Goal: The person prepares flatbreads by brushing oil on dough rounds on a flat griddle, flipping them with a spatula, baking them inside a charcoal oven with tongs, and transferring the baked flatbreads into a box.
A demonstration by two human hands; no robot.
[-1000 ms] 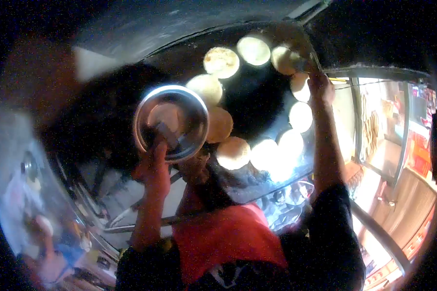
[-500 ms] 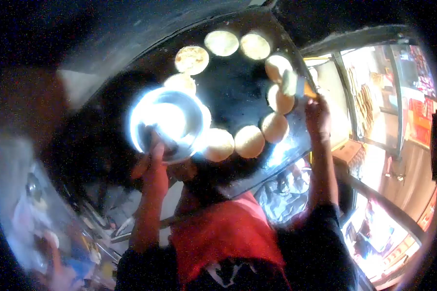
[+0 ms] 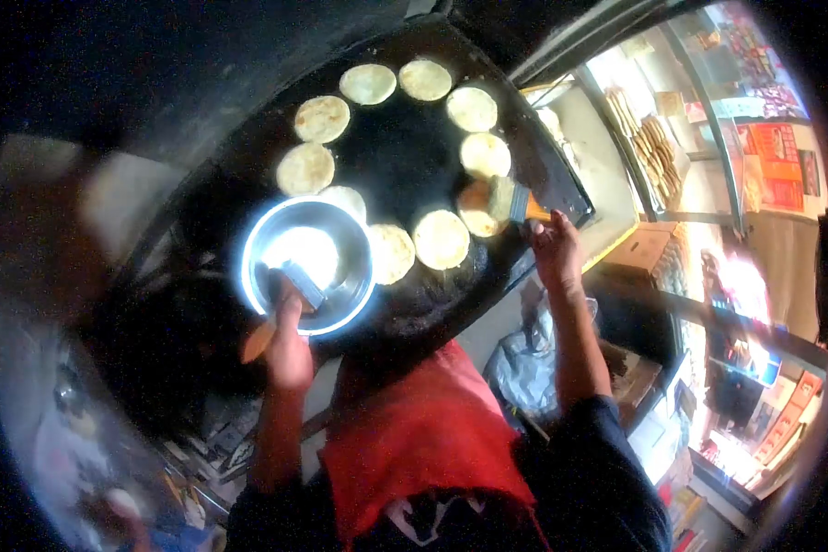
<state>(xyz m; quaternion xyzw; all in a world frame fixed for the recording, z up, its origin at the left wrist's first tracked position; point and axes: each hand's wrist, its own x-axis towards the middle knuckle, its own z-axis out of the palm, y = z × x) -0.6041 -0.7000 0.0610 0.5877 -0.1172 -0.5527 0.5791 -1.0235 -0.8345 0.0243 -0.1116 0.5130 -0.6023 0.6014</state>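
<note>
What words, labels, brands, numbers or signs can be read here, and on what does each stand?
No text can be read.
Red panel: marks too small and blurred to read.
Orange strip: marks too blurred to read.
Bowl, left brush, right brush, red cloth: no readable text.

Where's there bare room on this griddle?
The griddle is bare inside the ring of flatbreads and between the upper-right ones and its right edge. Crowded: lower left, where the metal bowl in the left hand partly hides a flatbread, and right, under the flat brush in the right hand.
</note>
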